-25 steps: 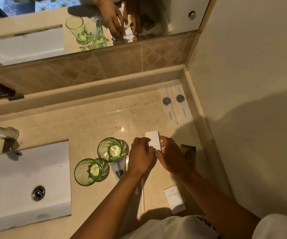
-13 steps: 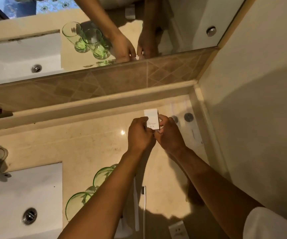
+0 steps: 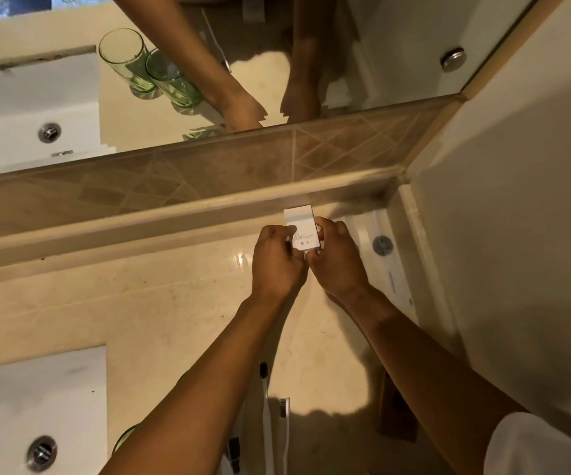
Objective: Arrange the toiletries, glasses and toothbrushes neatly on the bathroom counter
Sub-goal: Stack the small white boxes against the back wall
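A small white toiletry box (image 3: 302, 228) stands on end near the back ledge of the beige marble counter (image 3: 160, 303). My left hand (image 3: 277, 265) grips its left side and my right hand (image 3: 337, 260) grips its right side. Just right of my hands lie white sachets with round grey seals (image 3: 382, 245), by the side wall. Two white toothbrushes (image 3: 286, 426) lie near the front between my forearms. My left forearm hides most of a green glass (image 3: 125, 438); only its rim shows.
A white sink (image 3: 37, 406) with a metal drain (image 3: 41, 452) fills the lower left. A dark flat packet (image 3: 397, 419) lies at the lower right. The mirror (image 3: 208, 63) above the tiled backsplash reflects two green glasses and my arms. A wall closes the right side.
Both hands carried the white box away from me, from beside the glasses to the back of the counter by the ledge. The view shifted forward, so the glasses dropped toward the bottom edge.
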The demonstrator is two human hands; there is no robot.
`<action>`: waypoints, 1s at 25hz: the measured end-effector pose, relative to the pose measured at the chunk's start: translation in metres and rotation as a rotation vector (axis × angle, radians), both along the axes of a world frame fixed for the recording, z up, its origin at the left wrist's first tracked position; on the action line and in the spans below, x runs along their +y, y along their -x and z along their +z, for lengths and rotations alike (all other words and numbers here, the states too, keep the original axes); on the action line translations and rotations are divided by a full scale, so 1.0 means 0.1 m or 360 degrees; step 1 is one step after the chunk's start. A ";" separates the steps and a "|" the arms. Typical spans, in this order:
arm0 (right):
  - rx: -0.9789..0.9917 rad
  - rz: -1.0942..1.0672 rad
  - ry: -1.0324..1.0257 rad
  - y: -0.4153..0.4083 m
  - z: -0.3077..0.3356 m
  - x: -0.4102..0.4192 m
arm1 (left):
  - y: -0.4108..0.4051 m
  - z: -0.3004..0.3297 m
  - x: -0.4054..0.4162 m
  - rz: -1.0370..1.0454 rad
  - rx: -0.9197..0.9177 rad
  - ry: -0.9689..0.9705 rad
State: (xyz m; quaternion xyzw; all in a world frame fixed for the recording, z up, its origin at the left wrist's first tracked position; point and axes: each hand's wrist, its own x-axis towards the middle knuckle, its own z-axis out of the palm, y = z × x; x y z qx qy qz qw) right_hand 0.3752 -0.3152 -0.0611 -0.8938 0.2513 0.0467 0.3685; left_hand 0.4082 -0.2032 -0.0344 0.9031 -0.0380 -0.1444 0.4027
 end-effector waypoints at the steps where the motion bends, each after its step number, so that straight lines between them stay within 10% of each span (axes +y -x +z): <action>1: -0.0005 -0.0007 0.0000 0.00 0.00 0.00 | 0.00 0.00 0.00 -0.0002 0.0002 -0.0005; 25: 0.0009 -0.0100 -0.0057 0.13 0.11 -0.02 | 0.08 0.02 0.04 -0.0067 -0.0021 0.0039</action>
